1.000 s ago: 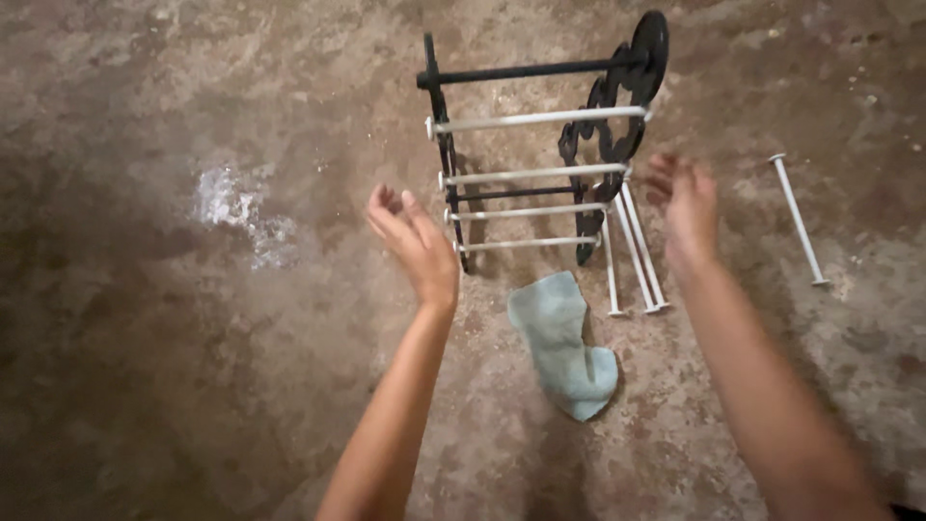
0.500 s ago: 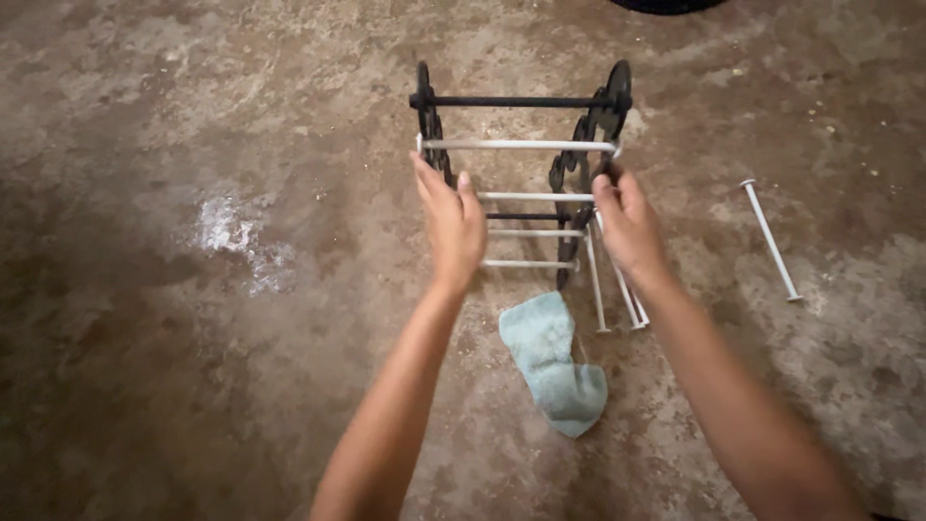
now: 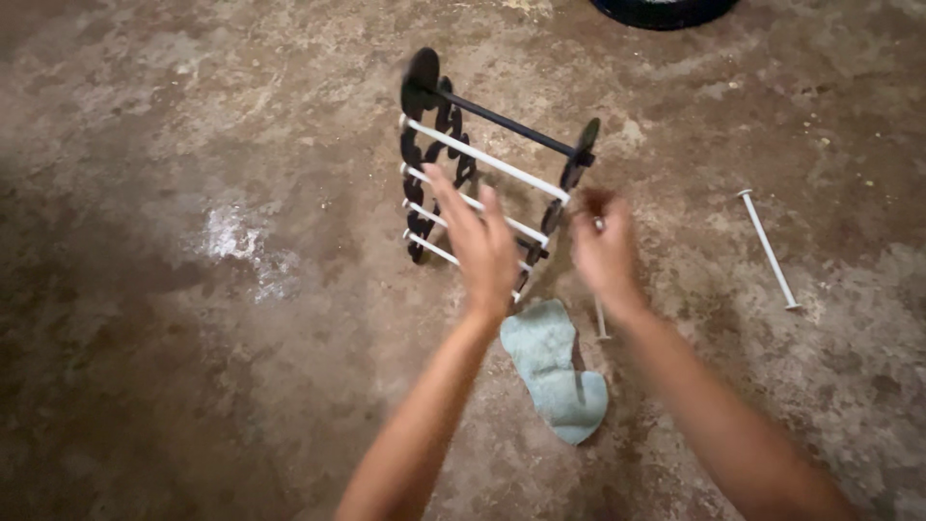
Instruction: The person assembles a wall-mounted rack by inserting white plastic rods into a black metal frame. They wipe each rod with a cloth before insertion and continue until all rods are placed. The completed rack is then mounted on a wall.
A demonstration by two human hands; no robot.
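Note:
A small rack stands on the concrete floor. It has two black scalloped side panels, a black top bar and several white rods between them. It is turned at an angle, with its left panel far from me. My left hand reaches over the lower white rods with fingers straight and spread, touching or just above them. My right hand is blurred, with fingers curled at the lower edge of the right panel. A light blue cloth lies crumpled just below both hands.
A loose white rod lies on the floor to the right. Another rod sticks out under my right wrist. A pale whitish stain marks the floor at left. A dark round object shows at the top edge.
The rack has swung round, so its left panel now points away and left. My left hand has let go of that panel and lies over the rods. My right hand stays by the right panel.

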